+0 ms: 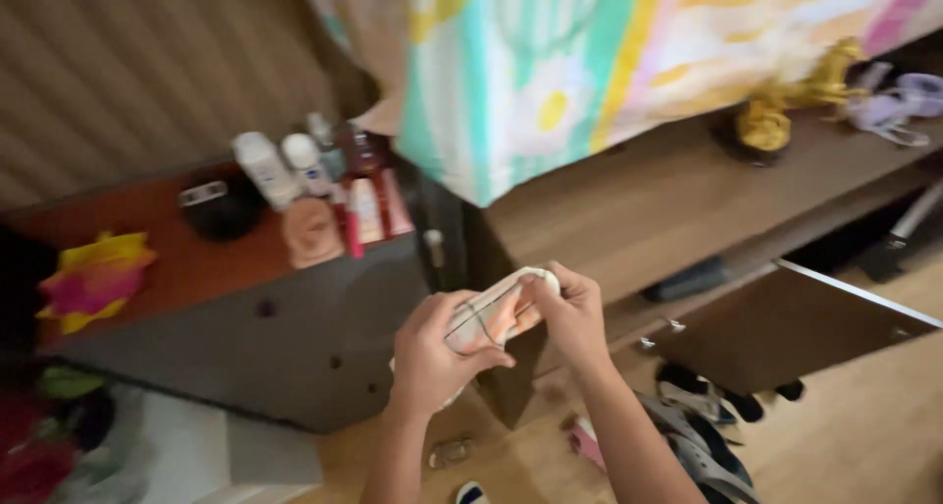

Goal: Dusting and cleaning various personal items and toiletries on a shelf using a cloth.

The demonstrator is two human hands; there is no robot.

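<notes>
White and peach, the small soft fabric pouch (496, 309) with a thin dark cord sits pinched between both hands above the wooden floor. The left hand (429, 352) wraps closed around its lower end; the right hand (572, 312) grips its upper end with bent fingers. Several plastic bottles (295, 165) crowd the reddish tabletop's (147, 239) back edge.

A wooden cabinet (629, 209) fills the centre, its door (786, 327) hanging open at four o'clock — a pastel floral cloth (589, 62) draped above at twelve. A grey, red-topped dresser (295, 337) stands at nine o'clock on pale wood flooring (864, 435).
</notes>
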